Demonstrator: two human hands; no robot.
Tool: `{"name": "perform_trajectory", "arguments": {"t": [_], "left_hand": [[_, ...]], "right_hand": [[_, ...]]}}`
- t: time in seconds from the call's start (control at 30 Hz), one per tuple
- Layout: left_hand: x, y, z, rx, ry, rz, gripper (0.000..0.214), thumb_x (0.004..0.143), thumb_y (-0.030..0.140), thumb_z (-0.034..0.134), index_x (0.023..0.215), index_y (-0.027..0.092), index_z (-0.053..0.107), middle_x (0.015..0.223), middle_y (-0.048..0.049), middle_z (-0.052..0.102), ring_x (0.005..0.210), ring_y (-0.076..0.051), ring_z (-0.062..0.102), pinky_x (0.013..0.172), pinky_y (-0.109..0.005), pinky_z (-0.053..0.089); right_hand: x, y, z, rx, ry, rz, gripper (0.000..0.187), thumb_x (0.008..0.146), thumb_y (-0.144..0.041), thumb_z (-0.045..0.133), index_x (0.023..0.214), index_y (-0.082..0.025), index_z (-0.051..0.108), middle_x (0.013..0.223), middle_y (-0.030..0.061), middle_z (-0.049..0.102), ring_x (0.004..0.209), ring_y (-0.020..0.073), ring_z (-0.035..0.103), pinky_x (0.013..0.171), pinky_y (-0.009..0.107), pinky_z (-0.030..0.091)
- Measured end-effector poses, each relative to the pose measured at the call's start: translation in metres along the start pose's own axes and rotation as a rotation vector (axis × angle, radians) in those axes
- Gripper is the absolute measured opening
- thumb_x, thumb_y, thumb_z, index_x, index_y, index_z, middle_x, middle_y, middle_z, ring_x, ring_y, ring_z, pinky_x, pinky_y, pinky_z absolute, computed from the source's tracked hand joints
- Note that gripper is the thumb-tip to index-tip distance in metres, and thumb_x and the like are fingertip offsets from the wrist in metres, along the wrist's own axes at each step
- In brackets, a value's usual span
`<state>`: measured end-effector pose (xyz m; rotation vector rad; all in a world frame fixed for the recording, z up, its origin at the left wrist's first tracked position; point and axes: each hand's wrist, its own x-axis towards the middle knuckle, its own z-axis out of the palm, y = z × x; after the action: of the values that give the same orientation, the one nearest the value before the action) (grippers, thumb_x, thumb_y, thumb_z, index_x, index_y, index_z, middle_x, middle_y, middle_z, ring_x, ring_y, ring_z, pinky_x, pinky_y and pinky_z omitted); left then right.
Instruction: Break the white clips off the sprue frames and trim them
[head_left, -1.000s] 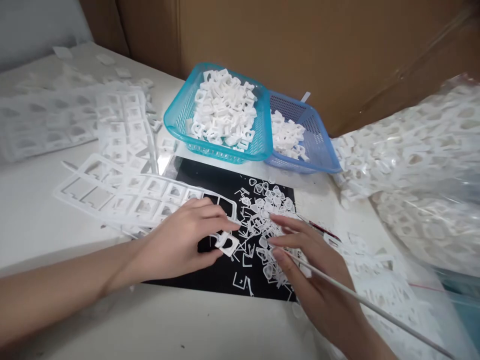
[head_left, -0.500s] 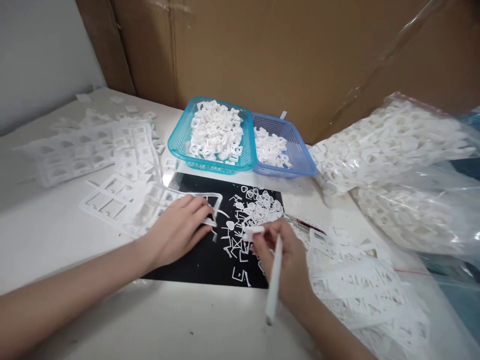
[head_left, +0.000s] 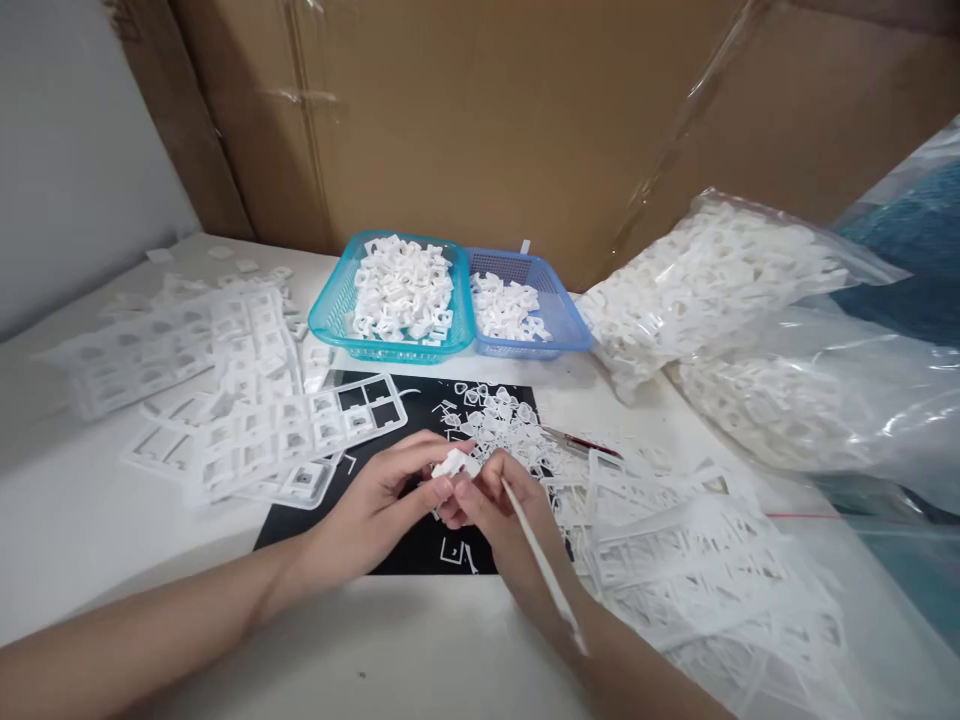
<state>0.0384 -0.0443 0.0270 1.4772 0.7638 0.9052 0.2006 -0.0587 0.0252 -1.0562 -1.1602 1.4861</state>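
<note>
Pinching a small white plastic piece (head_left: 455, 463), both hands meet over the near part of a black mat (head_left: 390, 545). Head view only.

- Left hand (head_left: 379, 505): thumb and forefinger closed on the left side of the piece, the other fingers curled beneath.
- Right hand (head_left: 499, 510): fingertips closed on the right side of the same piece. A thin white stick (head_left: 541, 572) is also held in this hand and runs back along it towards the wrist.
- The piece sits between the two sets of fingertips, lifted off the mat.
- Just beyond the fingertips: a loose heap of white offcuts (head_left: 502, 420) on the mat.
- Left of the left fingers: a white moulded frame sheet (head_left: 300, 430), one end lying over the mat's corner, with more sheets stacked behind it.
- Right of the right fingers: a pile of emptied frames (head_left: 690, 560).
- Well beyond the fingers: a teal basket (head_left: 330, 300) heaped with white pieces, touching a blue basket (head_left: 570, 325) that is less full.
- Far right: clear bags of white frames (head_left: 712, 280), set against brown cardboard (head_left: 487, 120).
</note>
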Motion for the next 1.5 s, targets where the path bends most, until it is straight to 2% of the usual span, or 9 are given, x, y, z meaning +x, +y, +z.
{"name": "perform_trajectory", "arguments": {"t": [0.07,0.13,0.23,0.43,0.53,0.63,0.8,1.1,1.5], "left_hand": [[0.005,-0.009,-0.004,-0.208,0.001,-0.085,0.026,0.091,0.040,0.059,0.104,0.019,0.069,0.096,-0.0037,0.056,0.081,-0.014,0.056,0.078,-0.027,0.047],[0.008,-0.016,-0.007,-0.336,0.013,-0.163,0.032,0.084,0.046,0.067,0.099,0.017,0.071,0.092,-0.0041,0.061,0.084,-0.015,0.056,0.081,-0.027,0.045],[0.009,-0.024,-0.006,-0.455,0.013,-0.270,0.043,0.081,0.054,0.066,0.098,0.015,0.070,0.093,-0.0075,0.066,0.073,-0.013,0.058,0.072,-0.026,0.048],[0.005,-0.027,0.004,-0.522,0.013,-0.360,0.042,0.084,0.046,0.066,0.115,0.019,0.054,0.073,-0.0010,0.068,0.051,-0.010,0.059,0.051,-0.021,0.046],[0.000,-0.023,0.006,-0.399,0.034,-0.320,0.020,0.092,0.038,0.058,0.097,0.018,0.057,0.065,0.0020,0.067,0.056,-0.010,0.062,0.058,-0.021,0.047],[-0.002,-0.020,0.006,-0.338,0.020,-0.307,0.017,0.093,0.033,0.058,0.097,0.017,0.061,0.068,0.0012,0.068,0.064,-0.010,0.063,0.065,-0.022,0.048],[-0.002,-0.020,0.004,-0.441,-0.022,-0.376,0.024,0.086,0.027,0.068,0.108,0.019,0.063,0.088,-0.0023,0.072,0.071,-0.012,0.065,0.069,-0.025,0.050],[-0.004,-0.019,0.001,-0.339,-0.062,-0.385,0.033,0.090,0.034,0.062,0.119,0.018,0.062,0.090,-0.0059,0.073,0.078,-0.017,0.067,0.071,-0.030,0.049],[-0.004,-0.019,0.002,-0.391,-0.094,-0.353,0.027,0.094,0.023,0.054,0.120,0.020,0.060,0.088,-0.0031,0.070,0.080,-0.014,0.062,0.074,-0.028,0.047]], "right_hand": [[-0.001,-0.004,-0.013,-0.186,-0.050,-0.046,0.038,0.089,-0.056,0.052,0.075,-0.021,0.048,0.066,-0.0006,0.064,0.060,0.0130,0.065,0.061,0.027,0.056],[-0.003,-0.012,-0.029,-0.411,0.008,-0.188,0.048,0.092,-0.064,0.035,0.105,-0.023,0.057,0.072,0.0016,0.068,0.061,0.0147,0.064,0.058,0.028,0.055],[-0.005,-0.024,-0.045,-0.656,0.018,-0.311,0.054,0.096,-0.059,0.026,0.136,-0.030,0.049,0.083,0.0030,0.066,0.080,0.0172,0.064,0.067,0.030,0.055],[-0.006,-0.022,-0.035,-0.600,-0.081,-0.549,0.027,0.094,-0.023,0.051,0.116,-0.030,0.065,0.086,0.0008,0.069,0.075,0.0119,0.065,0.064,0.023,0.054],[-0.008,-0.016,-0.029,-0.709,-0.039,-0.678,0.026,0.088,-0.013,0.056,0.109,-0.025,0.067,0.089,0.0043,0.069,0.078,0.0149,0.066,0.066,0.027,0.057],[-0.009,-0.015,-0.027,-0.790,-0.031,-0.767,0.028,0.086,-0.009,0.055,0.107,-0.023,0.066,0.093,0.0068,0.069,0.087,0.0180,0.066,0.073,0.033,0.058],[-0.008,-0.017,-0.027,-0.740,-0.085,-0.779,0.020,0.088,-0.009,0.055,0.101,-0.020,0.066,0.093,0.0075,0.072,0.088,0.0170,0.068,0.076,0.033,0.059],[-0.003,-0.012,-0.032,-0.809,-0.154,-0.784,0.017,0.088,-0.011,0.058,0.102,-0.016,0.067,0.094,0.0082,0.075,0.094,0.0165,0.068,0.080,0.031,0.060],[-0.002,-0.002,-0.030,-0.940,-0.143,-0.882,0.013,0.088,-0.008,0.060,0.098,-0.009,0.067,0.092,0.0106,0.074,0.091,0.0180,0.066,0.077,0.030,0.061]]}}
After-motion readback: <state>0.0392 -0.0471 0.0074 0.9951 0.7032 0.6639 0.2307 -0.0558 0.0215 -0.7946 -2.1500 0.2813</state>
